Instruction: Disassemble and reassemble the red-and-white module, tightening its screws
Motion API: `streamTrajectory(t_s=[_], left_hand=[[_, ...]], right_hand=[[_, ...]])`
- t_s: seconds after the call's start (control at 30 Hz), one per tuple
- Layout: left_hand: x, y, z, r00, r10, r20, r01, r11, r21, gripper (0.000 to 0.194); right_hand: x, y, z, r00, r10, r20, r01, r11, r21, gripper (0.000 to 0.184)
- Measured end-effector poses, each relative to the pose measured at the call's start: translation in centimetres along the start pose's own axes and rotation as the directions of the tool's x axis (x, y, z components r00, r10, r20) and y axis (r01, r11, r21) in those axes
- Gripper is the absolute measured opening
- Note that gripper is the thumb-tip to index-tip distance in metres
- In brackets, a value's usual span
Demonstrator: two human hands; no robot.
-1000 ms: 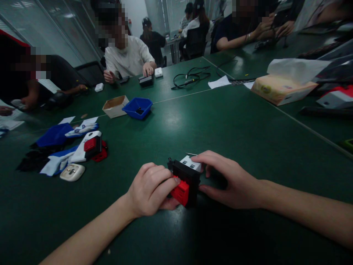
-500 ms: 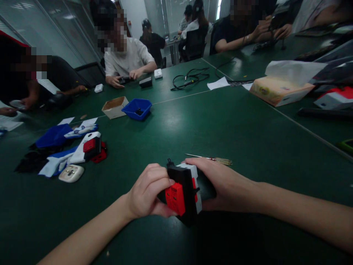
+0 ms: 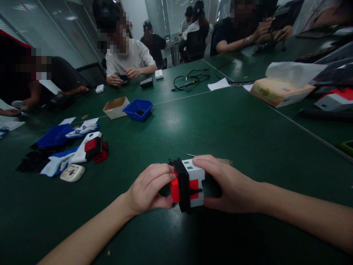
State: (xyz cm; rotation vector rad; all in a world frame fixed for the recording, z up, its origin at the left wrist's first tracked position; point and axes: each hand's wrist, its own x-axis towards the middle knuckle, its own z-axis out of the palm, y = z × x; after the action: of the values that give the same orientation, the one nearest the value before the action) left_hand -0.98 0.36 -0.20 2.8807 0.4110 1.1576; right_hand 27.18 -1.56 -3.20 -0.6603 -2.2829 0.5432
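Between my hands is a small device with a black frame (image 3: 184, 186), a red block on its left face and a white housing (image 3: 196, 173) on its right. My left hand (image 3: 150, 189) is closed on the red block (image 3: 174, 189), fingers on top and thumb below. My right hand (image 3: 228, 184) grips the white housing from the right, with fingers at its top and thumb near its lower edge. Behind my right hand lies a thin screwdriver (image 3: 224, 161), partly hidden by the fingers. The exact kind of device cannot be made out.
To the left lie a white, black and red device (image 3: 85, 149), work gloves (image 3: 59, 162) and a cream-coloured case (image 3: 72, 173). Farther off are a blue bin (image 3: 142, 105), a cardboard box (image 3: 114, 108), a cable (image 3: 190, 81) and a tissue box (image 3: 281, 90). Several people sit around the table.
The device has turned in my hands, so more of its white housing shows and less of the red block's face. My right hand has shifted slightly right with it.
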Motion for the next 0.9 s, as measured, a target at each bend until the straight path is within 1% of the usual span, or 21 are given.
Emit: streamTrajectory(t_s=[0.07,0.2,0.3,0.4,0.5,0.6,0.73,0.8,0.9], left_hand=[[0.05,-0.06,-0.01,1.0,-0.022,0.02,0.023,1.0,-0.019,0.043],[0.22,-0.05,-0.02,0.999,-0.014,0.029,0.015,1.0,-0.015,0.043],[0.2,0.03,0.04,1.0,-0.012,0.02,0.012,1.0,0.013,0.041],[0.03,0.03,0.14,1.0,-0.018,0.019,0.017,1.0,0.018,0.041],[-0.07,-0.01,0.21,0.999,-0.034,0.028,0.034,0.999,0.005,0.041],[-0.07,-0.01,0.24,0.997,-0.045,0.065,0.045,0.999,0.003,0.04],[-0.28,0.08,0.29,0.995,-0.045,0.086,0.035,0.993,0.11,0.043],[-0.42,0.13,0.33,0.991,-0.064,0.122,0.045,0.987,0.155,0.043],[-0.48,0.14,0.36,0.978,-0.09,0.188,0.06,0.985,0.16,0.043]], right_hand=[[0.09,-0.24,-0.25,1.0,0.0,0.008,0.0,1.0,0.021,0.104],[0.22,-0.65,-0.56,0.997,0.066,0.041,-0.066,0.998,0.016,0.111],[0.35,-0.76,-0.57,0.992,0.113,0.054,-0.114,0.994,0.002,0.108],[0.49,-0.79,-0.48,0.981,0.177,0.077,-0.179,0.984,0.022,0.104],[0.56,-0.82,-0.43,0.974,0.212,0.086,-0.216,0.975,0.049,0.102],[0.55,-0.79,-0.42,0.976,0.206,0.076,-0.211,0.975,0.065,0.1],[0.49,-0.65,-0.31,0.983,0.177,0.053,-0.18,0.982,0.052,0.097],[0.46,-0.59,-0.24,0.983,0.175,0.048,-0.176,0.984,0.022,0.097],[0.48,-0.55,-0.24,0.982,0.175,0.07,-0.174,0.985,-0.009,0.098]])
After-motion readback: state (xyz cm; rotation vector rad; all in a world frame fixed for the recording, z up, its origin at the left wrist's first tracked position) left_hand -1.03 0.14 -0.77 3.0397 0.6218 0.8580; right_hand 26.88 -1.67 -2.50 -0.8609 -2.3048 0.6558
